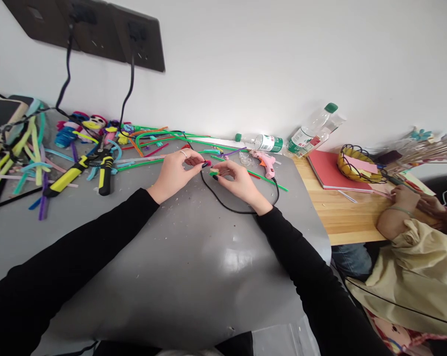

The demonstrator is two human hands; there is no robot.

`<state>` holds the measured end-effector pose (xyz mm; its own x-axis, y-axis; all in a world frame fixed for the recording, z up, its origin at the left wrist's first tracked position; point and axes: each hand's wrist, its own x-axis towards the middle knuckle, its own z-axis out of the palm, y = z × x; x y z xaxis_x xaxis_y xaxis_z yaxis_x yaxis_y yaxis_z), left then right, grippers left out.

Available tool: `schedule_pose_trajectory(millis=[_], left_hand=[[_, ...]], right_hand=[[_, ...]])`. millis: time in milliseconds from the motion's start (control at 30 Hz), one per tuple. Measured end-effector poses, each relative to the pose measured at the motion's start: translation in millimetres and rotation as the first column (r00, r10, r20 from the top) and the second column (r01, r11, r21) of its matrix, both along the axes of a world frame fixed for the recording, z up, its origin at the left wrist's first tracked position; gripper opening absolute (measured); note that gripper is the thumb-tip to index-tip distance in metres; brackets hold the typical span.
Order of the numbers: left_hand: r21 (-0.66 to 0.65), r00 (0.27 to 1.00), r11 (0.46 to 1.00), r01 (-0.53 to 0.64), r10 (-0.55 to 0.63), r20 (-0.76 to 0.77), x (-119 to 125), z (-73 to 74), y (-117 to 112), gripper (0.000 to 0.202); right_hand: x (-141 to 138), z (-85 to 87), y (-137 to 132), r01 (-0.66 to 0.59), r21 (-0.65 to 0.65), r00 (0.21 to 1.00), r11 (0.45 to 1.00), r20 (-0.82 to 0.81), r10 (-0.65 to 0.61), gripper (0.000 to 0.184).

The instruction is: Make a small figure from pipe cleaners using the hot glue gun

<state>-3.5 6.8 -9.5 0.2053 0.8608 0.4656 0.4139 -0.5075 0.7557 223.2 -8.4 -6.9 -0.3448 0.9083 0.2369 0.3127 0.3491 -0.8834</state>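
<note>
My left hand (176,170) and my right hand (235,182) meet over the grey table (194,267), both in black sleeves. My left fingers pinch a small red-pink piece (206,163). My right fingers pinch a small green and yellow pipe-cleaner piece (213,172) right next to it; the two pieces nearly touch. A ring shows on a left finger. A black cable (227,206) loops under my right hand.
Loose coloured pipe cleaners (149,141) lie along the back and left. Yellow-black pliers (105,170) lie at left, a pink glue gun (266,163) and water bottles (308,131) at back right. Another person (412,237) works at a wooden table (342,212) on the right.
</note>
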Motion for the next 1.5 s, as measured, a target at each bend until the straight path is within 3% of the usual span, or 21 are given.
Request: schedule_pose_trajectory(millis=[233, 500, 833, 967, 1200, 1500], left_hand=[[-0.055, 0.99, 0.996, 0.074, -0.08, -0.115, -3, -4.5, 7, 0.024], [-0.206, 0.94, 0.923, 0.326, -0.295, 0.169, 8, -6.7, 0, 0.046], [-0.19, 0.952, 0.939, 0.287, -0.258, 0.163, 7, -7.0, 0, 0.044], [-0.13, 0.956, 0.954, 0.269, -0.249, 0.154, 7, -1.6, -3, 0.043], [-0.153, 0.953, 0.941, 0.303, -0.295, 0.071, 6, 10.6, -8, 0.04], [-0.129, 0.953, 0.945, 0.302, -0.298, 0.05, 7, 7.1, -6, 0.035]], right_hand=[[2, -3.1, 6, 0.017, -0.019, 0.994, 1.0, -0.104, -0.019, 0.022], [1, -4.6, 6, -0.028, -0.117, 0.975, 0.993, -0.221, 0.001, 0.037], [4, 4.7, 5, -0.076, -0.175, 0.967, 0.982, -0.254, 0.03, 0.048], [6, 7.4, 4, -0.109, -0.219, 0.96, 0.97, -0.276, 0.045, 0.05], [13, 10.3, 4, -0.188, -0.28, 0.942, 0.941, -0.324, 0.091, 0.05], [13, 12.7, 3, -0.256, -0.296, 0.937, 0.92, -0.31, 0.161, 0.049]])
